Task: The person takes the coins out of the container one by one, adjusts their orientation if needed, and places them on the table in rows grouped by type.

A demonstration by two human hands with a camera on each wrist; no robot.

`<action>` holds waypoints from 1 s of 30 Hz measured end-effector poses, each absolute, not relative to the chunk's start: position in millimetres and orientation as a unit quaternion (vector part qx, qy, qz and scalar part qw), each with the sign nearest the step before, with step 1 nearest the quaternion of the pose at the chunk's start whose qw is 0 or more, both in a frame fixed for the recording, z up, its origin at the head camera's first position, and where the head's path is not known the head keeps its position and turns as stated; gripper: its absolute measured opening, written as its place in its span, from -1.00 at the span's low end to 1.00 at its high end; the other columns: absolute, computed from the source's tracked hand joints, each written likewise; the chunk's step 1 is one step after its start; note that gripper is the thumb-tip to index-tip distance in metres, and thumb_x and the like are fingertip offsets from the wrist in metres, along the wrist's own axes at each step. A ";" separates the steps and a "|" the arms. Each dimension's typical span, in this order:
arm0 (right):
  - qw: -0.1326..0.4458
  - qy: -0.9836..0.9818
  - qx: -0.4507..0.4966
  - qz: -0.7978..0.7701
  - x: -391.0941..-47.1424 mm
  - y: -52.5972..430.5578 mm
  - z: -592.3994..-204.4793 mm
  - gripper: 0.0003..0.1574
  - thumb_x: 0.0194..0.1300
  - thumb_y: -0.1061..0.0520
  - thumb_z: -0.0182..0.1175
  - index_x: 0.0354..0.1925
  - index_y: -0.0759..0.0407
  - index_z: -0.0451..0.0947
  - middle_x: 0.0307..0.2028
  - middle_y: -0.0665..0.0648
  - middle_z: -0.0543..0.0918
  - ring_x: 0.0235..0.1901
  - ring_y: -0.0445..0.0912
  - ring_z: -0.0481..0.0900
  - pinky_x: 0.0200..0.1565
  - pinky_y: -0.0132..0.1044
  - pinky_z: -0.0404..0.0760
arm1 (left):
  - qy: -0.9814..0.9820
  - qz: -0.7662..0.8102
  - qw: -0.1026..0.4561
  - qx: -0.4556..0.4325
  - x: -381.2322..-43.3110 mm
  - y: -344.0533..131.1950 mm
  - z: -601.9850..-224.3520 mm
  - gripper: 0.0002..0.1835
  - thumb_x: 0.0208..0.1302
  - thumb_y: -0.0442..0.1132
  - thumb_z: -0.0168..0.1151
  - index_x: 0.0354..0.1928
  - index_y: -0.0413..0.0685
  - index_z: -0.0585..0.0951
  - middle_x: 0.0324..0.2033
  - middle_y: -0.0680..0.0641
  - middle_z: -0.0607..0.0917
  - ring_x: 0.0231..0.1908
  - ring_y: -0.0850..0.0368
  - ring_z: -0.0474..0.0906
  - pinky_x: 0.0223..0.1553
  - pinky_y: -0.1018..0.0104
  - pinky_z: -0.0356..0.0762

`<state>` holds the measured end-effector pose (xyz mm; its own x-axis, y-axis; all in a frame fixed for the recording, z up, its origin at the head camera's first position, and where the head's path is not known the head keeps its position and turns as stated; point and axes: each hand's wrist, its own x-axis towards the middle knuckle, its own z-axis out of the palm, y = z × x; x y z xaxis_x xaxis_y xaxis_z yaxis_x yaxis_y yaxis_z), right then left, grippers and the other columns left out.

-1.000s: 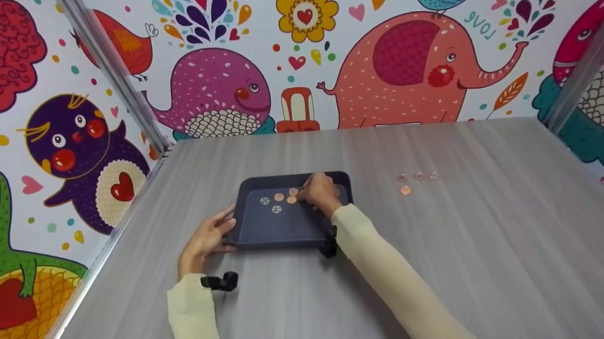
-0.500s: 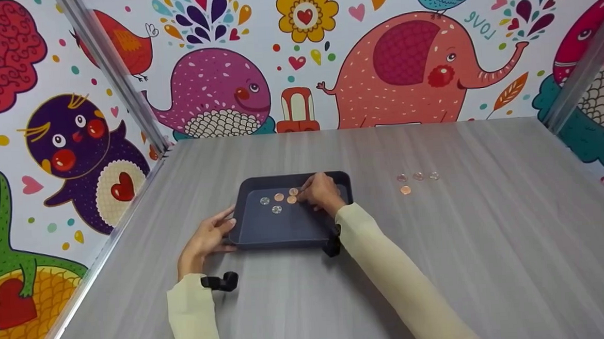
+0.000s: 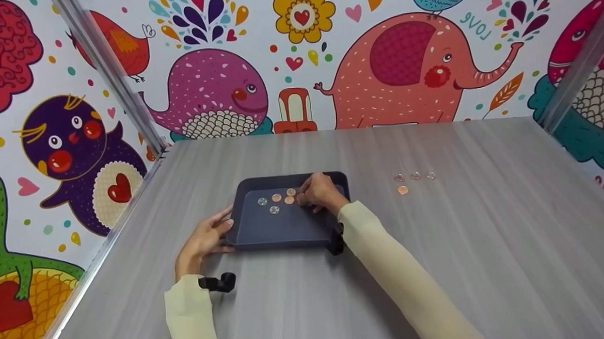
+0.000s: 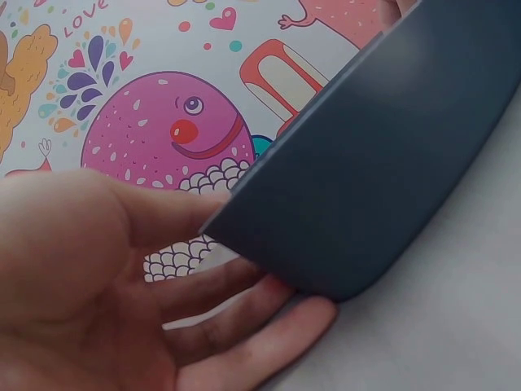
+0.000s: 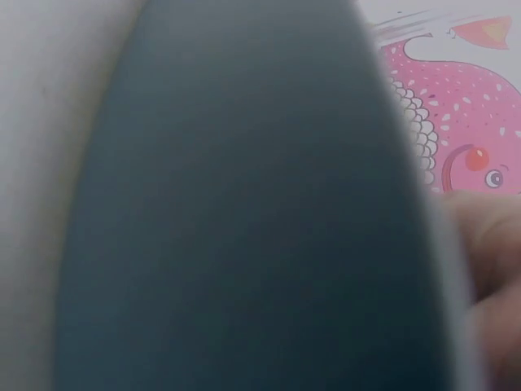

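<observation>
As the head view shows, a dark tray (image 3: 279, 229) rests on the tabletop (image 3: 466, 254), its left side clasped by the left hand (image 3: 202, 242); five visible coins (image 3: 276, 197) lie inside, beside the bent fingers of the right hand (image 3: 321, 191), whose grip on any coin cannot be told. Four other coins (image 3: 403, 190) lie right of the tray. Left wrist view: thumb above and fingers below clamp the tray's corner. Right wrist view: a blurred hand, partly hidden.
</observation>
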<state>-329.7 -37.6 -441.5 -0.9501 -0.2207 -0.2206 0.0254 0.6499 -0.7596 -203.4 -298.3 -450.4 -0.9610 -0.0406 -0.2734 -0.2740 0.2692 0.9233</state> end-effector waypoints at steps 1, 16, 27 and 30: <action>0.145 0.898 -0.061 -0.410 -329.3 -37.0 -441.3 -0.81 0.17 0.27 0.43 -0.19 0.26 0.78 -0.38 0.14 0.75 -0.59 -0.14 0.60 -0.65 -0.36 0.61 | 0.790 0.597 0.098 -0.098 -203.5 -298.1 -450.4 -0.43 0.58 -0.27 -0.04 0.56 0.00 0.17 0.39 -0.41 0.37 0.05 -0.04 0.65 -0.12 0.10 0.75; 0.099 0.902 -0.095 -0.408 -318.8 -24.2 -418.1 -0.82 0.17 0.05 0.48 -0.27 0.08 0.74 -0.34 0.03 0.75 -0.47 -0.14 0.57 -0.53 -0.37 0.53 | 0.790 0.595 0.105 -0.104 -204.8 -295.9 -447.9 -0.41 0.58 -0.25 -0.03 0.56 0.02 0.15 0.42 -0.40 0.33 0.19 -0.14 0.57 -0.09 0.08 0.74; 0.048 0.871 -0.129 -0.471 -307.7 -2.2 -396.0 -0.78 0.18 0.10 0.47 -0.19 0.13 0.75 -0.30 0.08 0.75 -0.36 -0.14 0.60 -0.32 -0.37 0.56 | 0.788 0.598 0.112 -0.093 -203.4 -299.9 -449.3 -0.40 0.58 -0.25 -0.03 0.57 -0.02 0.12 0.45 -0.41 0.28 -0.02 0.01 0.67 -0.11 0.10 0.74; 0.024 0.872 -0.134 -0.471 -304.8 6.1 -389.3 -0.74 0.15 0.10 0.50 -0.18 0.15 0.76 -0.30 0.12 0.74 -0.36 -0.13 0.60 -0.34 -0.40 0.55 | 0.791 0.595 0.109 -0.092 -204.0 -299.2 -449.6 -0.40 0.58 -0.25 -0.03 0.57 -0.01 0.12 0.44 -0.40 0.29 0.08 -0.02 0.62 -0.11 0.10 0.74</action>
